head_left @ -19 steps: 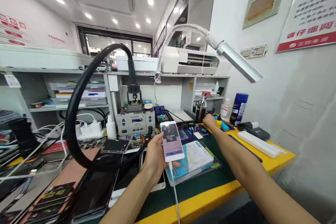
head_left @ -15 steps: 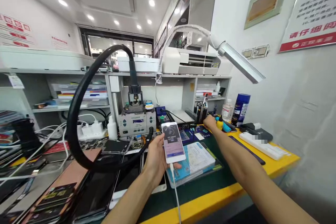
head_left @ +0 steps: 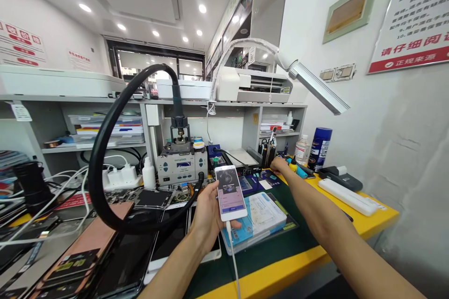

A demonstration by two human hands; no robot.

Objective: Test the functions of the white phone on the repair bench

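Note:
A white phone with a lit screen is held upright in my left hand, fingers wrapped round its edges. From its lower end a white cable runs down past the table edge. Behind and to the right of the phone lies a blue and white box. My right hand reaches far forward, beside the black holder of tools and left of a yellow and blue bottle. Its fingers are too small and partly hidden to tell what they hold.
A thick black hose arcs over the left side from a grey soldering station. Stacked phones cover the left. A blue spray can, a clear bottle and a white bar stand or lie at the right.
The view has shifted slightly. My left hand still holds the phone, and my right hand remains by the tool holder with little visible movement.

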